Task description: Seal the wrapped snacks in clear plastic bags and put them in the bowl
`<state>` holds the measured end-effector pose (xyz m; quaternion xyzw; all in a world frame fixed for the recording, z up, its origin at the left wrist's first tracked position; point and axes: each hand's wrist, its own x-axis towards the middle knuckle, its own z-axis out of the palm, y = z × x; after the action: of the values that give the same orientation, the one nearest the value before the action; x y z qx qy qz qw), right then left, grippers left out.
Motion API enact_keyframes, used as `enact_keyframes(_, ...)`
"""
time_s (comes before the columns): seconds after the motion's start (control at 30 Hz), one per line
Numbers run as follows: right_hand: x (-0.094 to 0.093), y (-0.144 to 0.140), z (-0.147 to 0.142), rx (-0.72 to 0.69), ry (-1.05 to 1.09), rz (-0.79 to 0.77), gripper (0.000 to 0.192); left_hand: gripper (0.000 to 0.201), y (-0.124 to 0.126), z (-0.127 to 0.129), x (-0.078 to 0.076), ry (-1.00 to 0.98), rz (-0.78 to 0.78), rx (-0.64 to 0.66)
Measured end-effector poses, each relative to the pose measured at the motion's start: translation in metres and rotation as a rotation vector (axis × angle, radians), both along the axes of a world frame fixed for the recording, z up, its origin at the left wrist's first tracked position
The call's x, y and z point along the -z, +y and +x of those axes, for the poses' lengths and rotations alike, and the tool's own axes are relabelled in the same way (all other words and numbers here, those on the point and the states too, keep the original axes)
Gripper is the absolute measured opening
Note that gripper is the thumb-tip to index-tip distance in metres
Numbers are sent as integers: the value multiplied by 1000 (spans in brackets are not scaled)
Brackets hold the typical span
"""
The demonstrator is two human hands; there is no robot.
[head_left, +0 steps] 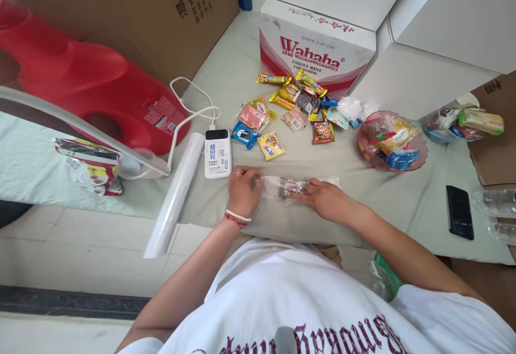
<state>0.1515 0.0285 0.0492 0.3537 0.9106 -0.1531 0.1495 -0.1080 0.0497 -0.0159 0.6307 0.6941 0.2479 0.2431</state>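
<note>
Far left I see a glossy red plastic jug point(88, 90), then a smooth white roll point(175, 195) lying beside a boxy white power bank point(217, 153). My left hand point(243, 190), curled knuckles-up, pinches the left end of a crinkly clear bag point(282, 187) lying flat on the grey-green cloth point(403, 198) right in front of me. My right hand point(327, 199) presses flat, fingers extended, onto the bag's right part. Shiny snack packets point(294, 106) lie scattered beyond it, with a pink translucent bowl point(391, 141) to the right.

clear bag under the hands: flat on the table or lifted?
Flat. The clear bag lies on the grey cloth, the left hand pressing one end and the right hand on the other.
</note>
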Motion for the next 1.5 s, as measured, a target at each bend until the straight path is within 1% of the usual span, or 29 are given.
enact_keyframes(0.07,9,-14,4,55,-1,58,63,11,-5,-6,-8,-157,-30,33)
enact_keyframes(0.13,17,-21,5,104,26,86,61,13,-11,-2,-19,-355,-138,75)
enact_keyframes(0.2,22,-25,4,153,91,104,55,18,-17,13,-26,-508,-225,135)
enact_keyframes(0.23,25,-26,4,177,143,108,50,20,-19,25,-28,-532,-225,173)
enact_keyframes(0.27,27,-28,5,196,210,101,44,21,-20,38,-29,-504,-194,218)
enact_keyframes(0.33,34,-30,10,243,377,53,39,27,-22,63,-27,-336,-119,322)
enact_keyframes(0.37,38,-32,13,308,455,36,39,31,-22,73,-25,-220,-91,370)
enact_keyframes(0.4,43,-33,17,414,509,48,40,35,-23,82,-22,-105,-67,410)
enact_keyframes(0.43,47,-35,20,553,522,94,42,37,-24,88,-20,-1,-47,439)
enact_keyframes(0.5,55,-38,26,840,428,245,43,39,-26,94,-17,137,-6,468)
enact_keyframes(0.53,57,-40,27,936,351,315,42,38,-28,95,-16,172,10,472)
enact_keyframes(0.57,57,-42,29,984,285,364,39,38,-29,95,-15,193,25,468)
enact_keyframes(0.63,52,-43,29,999,236,408,27,34,-32,94,-14,216,57,432)
enact_keyframes(0.7,42,-40,25,997,270,399,20,30,-34,94,-12,233,98,384)
enact_keyframes(0.77,31,-33,15,965,323,312,21,31,-37,97,-10,240,130,365)
enact_keyframes(0.83,25,-23,-1,888,364,202,23,37,-38,100,-10,240,129,345)
enact_keyframes(0.93,26,-14,-29,795,350,114,27,50,-36,98,-12,245,50,245)
enact_keyframes(1.0,30,-15,-40,756,351,91,30,52,-30,90,-16,234,-38,222)
enact_keyframes(1.07,34,-22,-43,675,401,98,32,48,-22,77,-19,146,-125,246)
enact_keyframes(1.1,35,-27,-42,621,424,112,36,47,-18,71,-21,57,-171,257)
enact_keyframes(1.17,37,-38,-40,537,425,151,51,46,-13,61,-25,-181,-266,247)
enact_keyframes(1.2,38,-43,-40,529,408,176,58,45,-12,59,-27,-305,-295,228)
enact_keyframes(1.23,41,-47,-40,551,390,206,62,42,-14,59,-30,-423,-310,211)
enact_keyframes(1.27,43,-50,-41,597,382,243,60,39,-17,61,-34,-528,-314,202)
enact_keyframes(1.37,47,-53,-37,747,455,322,39,37,-32,69,-48,-812,-350,251)
enact_keyframes(1.43,38,-50,-18,827,577,331,34,43,-41,70,-54,-960,-411,305)
enact_keyframes(1.5,19,-43,21,963,687,394,39,46,-45,62,-55,-1008,-413,304)
